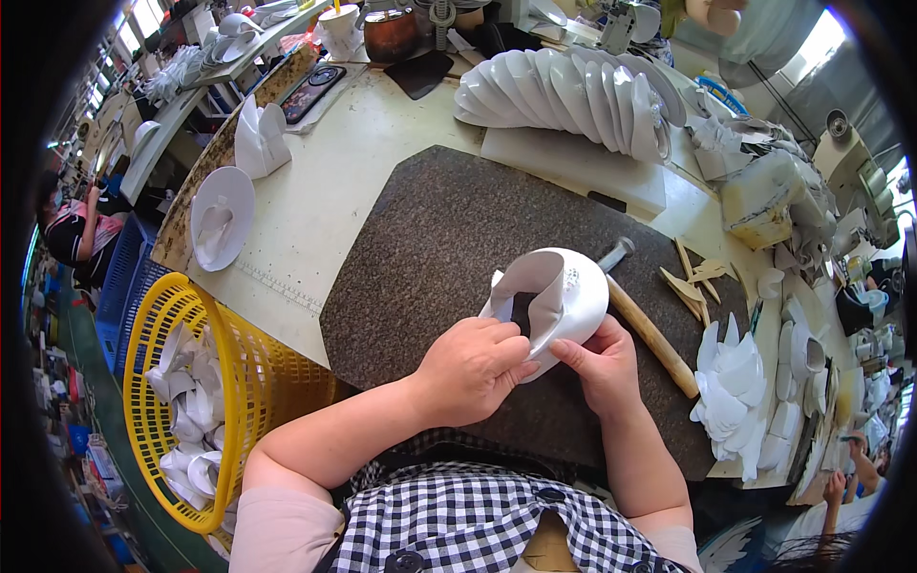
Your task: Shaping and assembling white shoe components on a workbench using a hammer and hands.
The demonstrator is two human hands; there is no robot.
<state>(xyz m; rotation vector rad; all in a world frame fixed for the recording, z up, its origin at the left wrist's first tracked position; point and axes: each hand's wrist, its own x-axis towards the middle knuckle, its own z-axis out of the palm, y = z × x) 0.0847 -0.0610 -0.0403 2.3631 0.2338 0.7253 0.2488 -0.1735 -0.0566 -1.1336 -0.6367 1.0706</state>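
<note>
A: Head view, only view. Position of the piece?
B: White curved piece (585, 296) held up over the near part of the dark speckled slab (411, 239), its opening facing left. Small dot-like marks on its upper right surface.

A: Left hand?
B: Left hand (473, 371): fingers curled in, thumb and forefinger pinching the piece's near edge.

A: Right hand?
B: Right hand (604, 368): grasping the same piece at its near right side, thumb laid along the outside. Other fingers pass behind; their exact placement cannot be told.

A: Right of the hands?
B: Hammer (654, 337) on the slab, wooden handle toward the wearer, metal head pointing away and partly covered by the piece. Tan pointed strips (693, 286) near the slab's right edge; pile of pointed white pieces (728, 392) below them.

A: Far side?
B: Row of white curved pieces (573, 100), leaning one against another, behind a pale flat block (573, 167).

A: Left side?
B: Two white formed pieces apart from each other on the pale table (349, 143): one round (222, 218), one upright (263, 138). Dark phone (313, 86) beyond them. Yellow basket (225, 420) beside the table, holding loose white pieces (186, 420). Another person (76, 229) at far left, well apart.
</note>
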